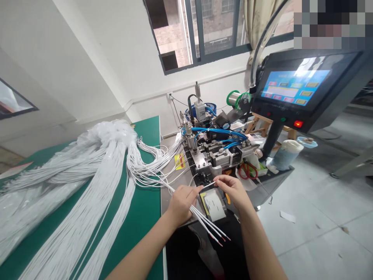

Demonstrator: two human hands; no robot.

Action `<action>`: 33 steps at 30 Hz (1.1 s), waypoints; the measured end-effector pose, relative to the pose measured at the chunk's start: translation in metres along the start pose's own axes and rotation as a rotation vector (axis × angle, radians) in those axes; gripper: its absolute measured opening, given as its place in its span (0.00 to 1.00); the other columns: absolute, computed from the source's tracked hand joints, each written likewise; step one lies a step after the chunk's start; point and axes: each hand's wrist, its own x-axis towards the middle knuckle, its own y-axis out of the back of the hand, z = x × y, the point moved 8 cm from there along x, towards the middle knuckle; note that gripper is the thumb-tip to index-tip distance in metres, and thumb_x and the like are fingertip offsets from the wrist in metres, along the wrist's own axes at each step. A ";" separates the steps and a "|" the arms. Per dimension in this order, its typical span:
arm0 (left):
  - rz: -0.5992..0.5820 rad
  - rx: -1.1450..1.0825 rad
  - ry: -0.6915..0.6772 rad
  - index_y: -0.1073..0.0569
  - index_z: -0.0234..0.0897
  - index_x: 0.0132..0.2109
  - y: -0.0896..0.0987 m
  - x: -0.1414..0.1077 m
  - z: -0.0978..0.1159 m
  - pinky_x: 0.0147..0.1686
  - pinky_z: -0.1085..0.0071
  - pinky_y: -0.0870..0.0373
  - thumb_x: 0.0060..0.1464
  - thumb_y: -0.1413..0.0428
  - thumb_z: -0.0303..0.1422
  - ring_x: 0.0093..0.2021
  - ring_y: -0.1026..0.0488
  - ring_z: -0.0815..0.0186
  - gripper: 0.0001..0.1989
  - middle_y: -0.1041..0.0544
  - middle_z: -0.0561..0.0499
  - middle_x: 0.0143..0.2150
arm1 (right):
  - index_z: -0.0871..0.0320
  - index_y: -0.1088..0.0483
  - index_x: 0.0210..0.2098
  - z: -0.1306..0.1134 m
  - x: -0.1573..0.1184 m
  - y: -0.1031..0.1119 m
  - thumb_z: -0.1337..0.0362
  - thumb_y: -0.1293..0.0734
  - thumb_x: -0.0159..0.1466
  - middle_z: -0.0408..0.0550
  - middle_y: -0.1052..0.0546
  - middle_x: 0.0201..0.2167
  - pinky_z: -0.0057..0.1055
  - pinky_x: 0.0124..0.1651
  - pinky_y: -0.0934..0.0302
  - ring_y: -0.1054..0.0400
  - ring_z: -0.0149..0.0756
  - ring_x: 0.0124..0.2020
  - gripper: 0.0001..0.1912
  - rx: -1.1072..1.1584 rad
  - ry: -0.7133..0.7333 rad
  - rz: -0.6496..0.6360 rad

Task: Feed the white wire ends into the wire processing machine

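Note:
My left hand (183, 203) is closed around several white cables (201, 218), whose red-tipped ends hang down towards my lap. Between its thumb and forefinger and my right hand (231, 188) stretches one white cable end (208, 185). The right fingertips pinch the tip of that cable. Both hands are just in front of the machine (204, 160), which has metal blocks and blue air tubes. Below the held cable end lies a pad with a white paper sheet (215, 206).
Bundles of white cables (113, 167) cover much of the green table (148, 206) on the left. A lit touch screen (294, 87) stands at the right on a post. Red-handled scissors (248, 171) and a spool of wire (234, 99) are by the machine.

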 end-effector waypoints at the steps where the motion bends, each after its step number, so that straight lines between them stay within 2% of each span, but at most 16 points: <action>1: -0.002 0.011 0.005 0.31 0.35 0.54 0.000 0.000 0.000 0.36 0.66 0.33 0.56 0.54 0.24 0.36 0.28 0.63 0.19 0.24 0.46 0.36 | 0.60 0.26 0.33 -0.002 0.001 0.001 0.55 0.31 0.57 0.46 0.25 0.27 0.27 0.30 0.41 0.34 0.32 0.27 0.14 -0.070 0.024 0.018; 4: -0.004 0.035 0.029 0.30 0.35 0.53 0.000 0.000 -0.002 0.37 0.66 0.34 0.55 0.54 0.23 0.36 0.29 0.63 0.19 0.25 0.46 0.34 | 0.61 0.26 0.32 -0.006 0.002 0.002 0.55 0.33 0.57 0.47 0.24 0.27 0.29 0.33 0.39 0.32 0.36 0.29 0.14 -0.282 0.081 0.045; 7: 0.008 0.052 0.066 0.30 0.36 0.52 -0.001 -0.001 -0.005 0.39 0.65 0.36 0.54 0.53 0.23 0.35 0.29 0.64 0.19 0.26 0.48 0.33 | 0.60 0.27 0.31 -0.010 0.004 0.000 0.54 0.36 0.59 0.46 0.25 0.26 0.29 0.34 0.40 0.33 0.35 0.28 0.14 -0.378 0.134 0.045; 11: 0.010 0.091 0.123 0.29 0.38 0.52 -0.003 -0.002 -0.010 0.43 0.62 0.40 0.55 0.52 0.24 0.35 0.29 0.65 0.18 0.26 0.50 0.33 | 0.59 0.30 0.29 -0.009 0.011 -0.006 0.54 0.38 0.61 0.43 0.29 0.24 0.27 0.31 0.43 0.36 0.33 0.26 0.14 -0.367 0.170 0.009; 15: -0.002 0.125 0.181 0.28 0.40 0.50 -0.004 -0.002 -0.013 0.46 0.60 0.43 0.54 0.51 0.24 0.36 0.30 0.65 0.18 0.26 0.51 0.33 | 0.58 0.35 0.26 -0.001 0.018 -0.012 0.57 0.39 0.61 0.39 0.36 0.21 0.25 0.27 0.47 0.42 0.30 0.23 0.12 -0.305 0.144 -0.045; 20: -0.005 0.138 0.199 0.28 0.42 0.51 -0.004 -0.003 -0.014 0.48 0.60 0.44 0.54 0.50 0.24 0.37 0.30 0.65 0.18 0.26 0.51 0.33 | 0.58 0.37 0.24 -0.002 0.017 -0.011 0.60 0.39 0.60 0.39 0.39 0.20 0.26 0.28 0.49 0.44 0.29 0.23 0.10 -0.312 0.178 -0.011; 26: -0.038 0.123 0.212 0.27 0.42 0.49 -0.007 -0.005 -0.017 0.47 0.60 0.44 0.54 0.50 0.25 0.38 0.31 0.63 0.17 0.26 0.51 0.34 | 0.57 0.40 0.22 0.011 0.021 -0.015 0.59 0.38 0.56 0.37 0.42 0.19 0.26 0.27 0.52 0.47 0.28 0.22 0.11 -0.184 0.046 -0.085; 33: -0.030 0.110 0.212 0.26 0.43 0.49 -0.008 -0.004 -0.017 0.46 0.59 0.44 0.54 0.50 0.24 0.38 0.31 0.64 0.17 0.26 0.50 0.34 | 0.58 0.40 0.20 0.033 0.025 -0.019 0.58 0.39 0.54 0.35 0.45 0.16 0.25 0.22 0.59 0.54 0.26 0.19 0.12 -0.030 -0.107 -0.083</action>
